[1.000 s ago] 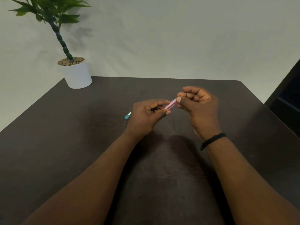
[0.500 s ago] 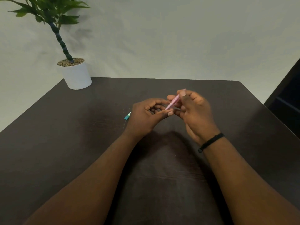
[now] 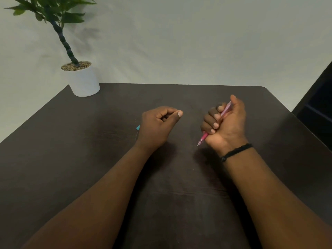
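- Forearms enter from the bottom edge and lie over a dark brown wooden table (image 3: 89, 159), seen from the person's own head.
- A black cord bracelet (image 3: 237, 150) circles the right wrist.
- The right hand (image 3: 228, 126) is raised just above the table, palm turned toward the viewer. Its fingers are wrapped in a fist round a pink pen (image 3: 224, 111).
- The pen slants through that fist. Its writing tip pokes out below, toward the table and the left, and its clear back end rises past the thumb.
- The left hand (image 3: 158, 124) sits well apart to the left, low over the table. Its fingers are curled and the thumb lies along the forefinger. Nothing shows in it, and I cannot tell whether it pinches anything small.
- A small teal piece (image 3: 138, 127) peeks out from behind the left hand, on the table.
- A potted plant (image 3: 84, 81) in a white pot stands at the far left corner, against a pale wall.
- Progress, judged: the pen looks whole and gripped in one hand alone, so work on it seems nearly finished. The teal piece is likely still to handle.
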